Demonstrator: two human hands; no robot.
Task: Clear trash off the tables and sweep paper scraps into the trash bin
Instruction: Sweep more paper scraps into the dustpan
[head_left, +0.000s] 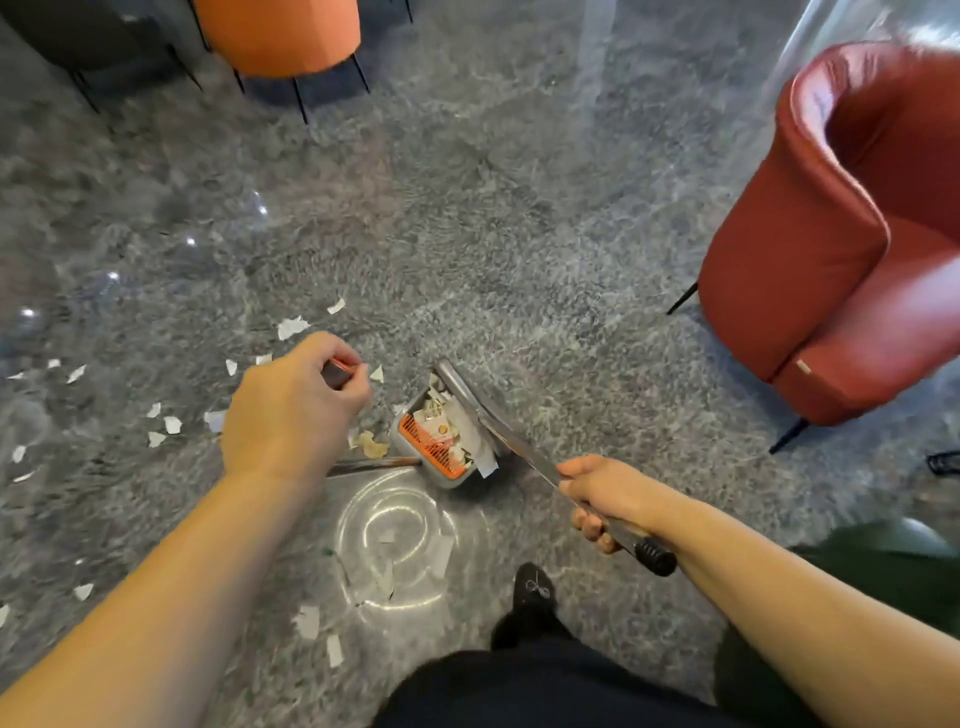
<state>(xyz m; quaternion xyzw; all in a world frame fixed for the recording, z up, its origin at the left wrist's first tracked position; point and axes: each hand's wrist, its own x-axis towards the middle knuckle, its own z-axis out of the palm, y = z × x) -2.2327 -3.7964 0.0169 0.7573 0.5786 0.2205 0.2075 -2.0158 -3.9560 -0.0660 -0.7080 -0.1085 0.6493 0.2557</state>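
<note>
Gripping broom handle (337, 373) in left hand (291, 400), right hand (597, 499) clasping dustpan handle (498, 421) above paper scraps (171, 423).

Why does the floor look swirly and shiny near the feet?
Head view: a ceiling light glares off the glossy floor in bright rings; the wide lens bends the red chair at the edge; motion blur softens the left hand and the scraps.

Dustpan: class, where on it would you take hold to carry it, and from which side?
Grip the dustpan's long handle near its black upper end, from above, as the right hand does. The handle slants up toward the person, and the pan is full of scraps.
</note>
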